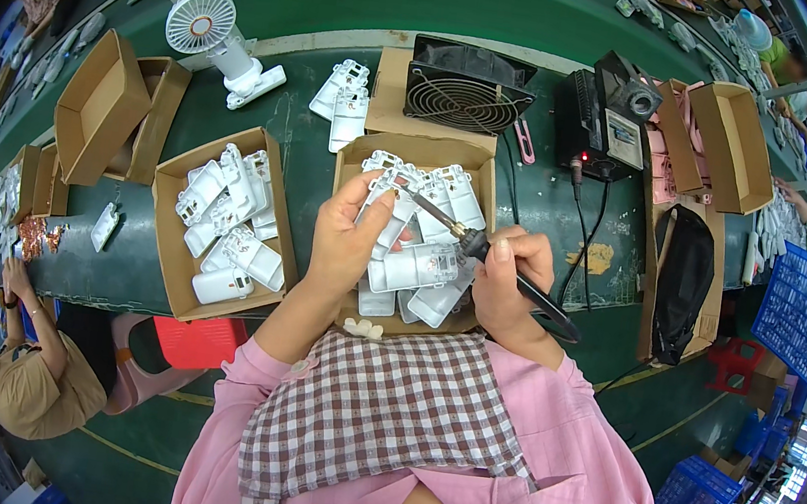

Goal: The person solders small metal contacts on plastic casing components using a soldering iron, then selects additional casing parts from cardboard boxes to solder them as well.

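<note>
In my left hand is a white plastic housing, gripped between thumb and fingers above a cardboard box. My right hand is closed around the black handle of a soldering iron. Its metal tip points left and reaches the upper part of the held housing; whether it touches cannot be made out. Below both hands, several more white housings lie heaped in the box. A second cardboard box with similar white housings stands to the left.
A white fan and a black framed fan stand at the back. Right of them sits a black soldering station with cables. Cardboard trays lie left, and a black pouch right. Another person works at the left.
</note>
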`<action>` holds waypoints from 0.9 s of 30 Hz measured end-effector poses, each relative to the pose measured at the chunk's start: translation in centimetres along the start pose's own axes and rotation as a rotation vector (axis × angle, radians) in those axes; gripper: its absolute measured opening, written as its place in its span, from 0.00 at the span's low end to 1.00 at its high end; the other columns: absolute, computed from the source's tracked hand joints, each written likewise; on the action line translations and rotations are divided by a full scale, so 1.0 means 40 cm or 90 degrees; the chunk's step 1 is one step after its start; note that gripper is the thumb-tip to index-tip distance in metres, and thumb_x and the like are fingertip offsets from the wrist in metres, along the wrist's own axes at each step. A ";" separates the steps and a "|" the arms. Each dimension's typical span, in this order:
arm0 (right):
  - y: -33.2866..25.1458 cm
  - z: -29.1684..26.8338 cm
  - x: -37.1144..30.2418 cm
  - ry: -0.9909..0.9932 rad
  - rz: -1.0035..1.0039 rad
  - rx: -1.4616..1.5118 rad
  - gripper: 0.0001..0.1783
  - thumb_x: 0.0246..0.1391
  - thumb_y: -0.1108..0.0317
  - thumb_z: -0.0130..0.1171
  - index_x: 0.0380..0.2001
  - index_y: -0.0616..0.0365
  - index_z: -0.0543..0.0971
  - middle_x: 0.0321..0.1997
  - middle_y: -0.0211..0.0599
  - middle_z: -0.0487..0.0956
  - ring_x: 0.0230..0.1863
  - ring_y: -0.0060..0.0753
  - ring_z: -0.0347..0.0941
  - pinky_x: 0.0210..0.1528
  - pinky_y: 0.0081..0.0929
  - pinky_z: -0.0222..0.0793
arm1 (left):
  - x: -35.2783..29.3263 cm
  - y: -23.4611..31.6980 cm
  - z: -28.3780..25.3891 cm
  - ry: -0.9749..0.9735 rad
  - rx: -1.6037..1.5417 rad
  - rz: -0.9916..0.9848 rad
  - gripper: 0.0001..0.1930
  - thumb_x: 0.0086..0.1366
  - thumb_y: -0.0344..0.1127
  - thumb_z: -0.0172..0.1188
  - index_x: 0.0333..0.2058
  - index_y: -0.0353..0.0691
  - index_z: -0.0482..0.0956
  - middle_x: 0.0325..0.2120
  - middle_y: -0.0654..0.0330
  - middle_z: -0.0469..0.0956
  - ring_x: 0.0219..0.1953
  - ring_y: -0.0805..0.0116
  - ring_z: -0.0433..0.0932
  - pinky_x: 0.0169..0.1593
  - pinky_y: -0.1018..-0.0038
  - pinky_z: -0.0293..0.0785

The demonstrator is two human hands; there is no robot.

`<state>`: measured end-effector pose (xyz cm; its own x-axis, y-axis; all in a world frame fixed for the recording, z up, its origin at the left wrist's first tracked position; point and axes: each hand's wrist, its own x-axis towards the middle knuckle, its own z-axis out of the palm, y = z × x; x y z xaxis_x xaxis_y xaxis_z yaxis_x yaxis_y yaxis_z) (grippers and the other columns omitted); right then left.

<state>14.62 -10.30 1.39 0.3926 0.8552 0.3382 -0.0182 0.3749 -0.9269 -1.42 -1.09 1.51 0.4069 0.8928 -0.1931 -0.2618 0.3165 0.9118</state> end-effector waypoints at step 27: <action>0.008 0.023 0.016 0.010 -0.007 -0.073 0.07 0.57 0.75 0.50 0.26 0.59 0.64 0.20 0.31 0.68 0.18 0.15 0.59 0.19 0.15 0.56 | -0.007 -0.003 0.004 0.018 0.116 0.079 0.12 0.66 0.29 0.51 0.47 0.33 0.74 0.27 0.65 0.76 0.24 0.83 0.72 0.27 0.83 0.72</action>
<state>14.03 -9.31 1.45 0.4062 0.8455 0.3466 0.0904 0.3403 -0.9360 -1.36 -1.45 1.52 0.3560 0.9308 -0.0828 -0.1442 0.1423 0.9793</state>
